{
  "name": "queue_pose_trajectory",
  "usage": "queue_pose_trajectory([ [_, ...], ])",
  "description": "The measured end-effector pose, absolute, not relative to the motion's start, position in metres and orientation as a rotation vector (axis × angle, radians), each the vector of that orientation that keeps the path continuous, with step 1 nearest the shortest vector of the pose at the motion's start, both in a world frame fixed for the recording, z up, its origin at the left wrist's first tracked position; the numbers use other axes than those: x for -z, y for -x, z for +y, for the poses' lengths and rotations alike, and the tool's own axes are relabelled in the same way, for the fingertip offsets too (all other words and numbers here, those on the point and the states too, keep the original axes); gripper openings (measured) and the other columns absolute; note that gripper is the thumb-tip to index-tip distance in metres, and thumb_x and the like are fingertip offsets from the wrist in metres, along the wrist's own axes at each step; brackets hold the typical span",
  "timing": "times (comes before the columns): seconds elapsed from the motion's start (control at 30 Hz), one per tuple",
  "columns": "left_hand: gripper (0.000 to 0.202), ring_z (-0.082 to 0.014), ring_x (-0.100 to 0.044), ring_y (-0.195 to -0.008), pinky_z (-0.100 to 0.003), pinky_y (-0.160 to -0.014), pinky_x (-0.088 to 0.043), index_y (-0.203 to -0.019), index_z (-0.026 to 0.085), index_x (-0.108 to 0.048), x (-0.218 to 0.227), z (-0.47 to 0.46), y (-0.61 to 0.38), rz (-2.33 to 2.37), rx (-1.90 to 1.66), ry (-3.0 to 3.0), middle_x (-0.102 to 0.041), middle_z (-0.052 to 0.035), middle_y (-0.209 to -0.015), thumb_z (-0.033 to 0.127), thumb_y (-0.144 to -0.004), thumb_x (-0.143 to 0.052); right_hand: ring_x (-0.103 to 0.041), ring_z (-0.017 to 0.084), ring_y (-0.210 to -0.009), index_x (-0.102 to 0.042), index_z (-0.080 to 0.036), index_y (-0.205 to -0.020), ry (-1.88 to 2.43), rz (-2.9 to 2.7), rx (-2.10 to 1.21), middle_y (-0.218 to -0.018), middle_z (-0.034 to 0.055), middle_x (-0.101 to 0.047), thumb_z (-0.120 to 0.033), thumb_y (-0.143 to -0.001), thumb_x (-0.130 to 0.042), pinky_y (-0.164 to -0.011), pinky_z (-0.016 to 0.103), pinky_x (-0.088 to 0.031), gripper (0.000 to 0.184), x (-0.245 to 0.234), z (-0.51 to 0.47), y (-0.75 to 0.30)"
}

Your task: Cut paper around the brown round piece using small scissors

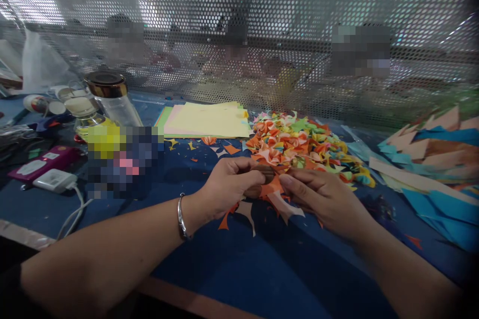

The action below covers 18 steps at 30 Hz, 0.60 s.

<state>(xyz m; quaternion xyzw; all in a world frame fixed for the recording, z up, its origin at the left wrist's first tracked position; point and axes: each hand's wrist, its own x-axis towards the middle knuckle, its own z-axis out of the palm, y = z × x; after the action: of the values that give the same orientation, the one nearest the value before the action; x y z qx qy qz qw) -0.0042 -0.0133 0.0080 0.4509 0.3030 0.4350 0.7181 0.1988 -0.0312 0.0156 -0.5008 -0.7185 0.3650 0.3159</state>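
My left hand (234, 184), with a silver bangle at the wrist, has its thumb and fingers closed on a piece of folded orange paper (270, 188). Facing it, my right hand (325, 197) pinches the same paper from the other side. Fingers cover much of the paper, so its exact shape is hard to make out. Just behind the hands lies a heap of small folded paper pieces (295, 139), mostly orange, yellow and green. Curved paper offcuts (247, 214) in pale and orange colours lie on the blue table under the hands.
Beyond my left hand is a stack of coloured paper sheets (209, 119). A lidded glass jar (118, 107), a purple device (47, 164) and a white charger (56, 179) with cable stand left. Pointed folded papers (445, 159) spread at right. A perforated metal screen (269, 35) closes the back.
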Motion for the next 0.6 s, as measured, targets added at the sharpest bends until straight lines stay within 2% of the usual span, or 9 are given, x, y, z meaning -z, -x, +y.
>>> queue_pose_trajectory([
  [0.13,0.013,-0.0059,-0.034,-0.054,-0.030,-0.058,-0.023,-0.069,0.016,-0.064,-0.0071,-0.0126,0.0047,0.673,-0.961,-1.009,-0.046,0.0050,-0.059,0.023,-0.067,-0.075,-0.029,0.011,-0.043,-0.056,-0.023,-0.061,1.324,-1.937,-0.868,-0.047,-0.0051,-0.031,-0.080,-0.091,-0.051,-0.041,0.027,-0.022,0.064,-0.0212,-0.0318,-0.1955],
  [0.3,0.011,-0.0064,-0.035,-0.054,-0.031,-0.058,-0.024,-0.068,0.017,-0.064,-0.0077,-0.0128,0.0060,0.691,-0.948,-1.037,-0.046,0.0049,-0.057,0.023,-0.067,-0.073,-0.033,0.011,-0.044,-0.060,-0.022,-0.062,1.343,-1.974,-0.805,-0.050,-0.0029,-0.038,-0.081,-0.090,-0.050,-0.041,0.028,-0.024,0.066,-0.0231,-0.0322,-0.1950],
  [0.47,0.011,-0.0060,-0.036,-0.053,-0.030,-0.057,-0.025,-0.068,0.016,-0.064,-0.0073,-0.0114,0.0055,0.731,-0.955,-1.026,-0.046,0.0055,-0.057,0.022,-0.065,-0.073,-0.038,0.011,-0.047,-0.053,-0.022,-0.059,1.347,-1.984,-0.791,-0.055,-0.0008,-0.043,-0.082,-0.090,-0.049,-0.042,0.027,-0.027,0.068,-0.0220,-0.0313,-0.1963],
  [0.6,0.013,-0.0054,-0.038,-0.052,-0.029,-0.057,-0.028,-0.069,0.015,-0.065,-0.0056,-0.0108,0.0046,0.695,-0.933,-1.019,-0.047,0.0058,-0.057,0.023,-0.064,-0.074,-0.036,0.011,-0.047,-0.049,-0.022,-0.058,1.331,-1.996,-0.760,-0.053,-0.0019,-0.040,-0.081,-0.091,-0.049,-0.042,0.027,-0.028,0.067,-0.0217,-0.0306,-0.1963],
])
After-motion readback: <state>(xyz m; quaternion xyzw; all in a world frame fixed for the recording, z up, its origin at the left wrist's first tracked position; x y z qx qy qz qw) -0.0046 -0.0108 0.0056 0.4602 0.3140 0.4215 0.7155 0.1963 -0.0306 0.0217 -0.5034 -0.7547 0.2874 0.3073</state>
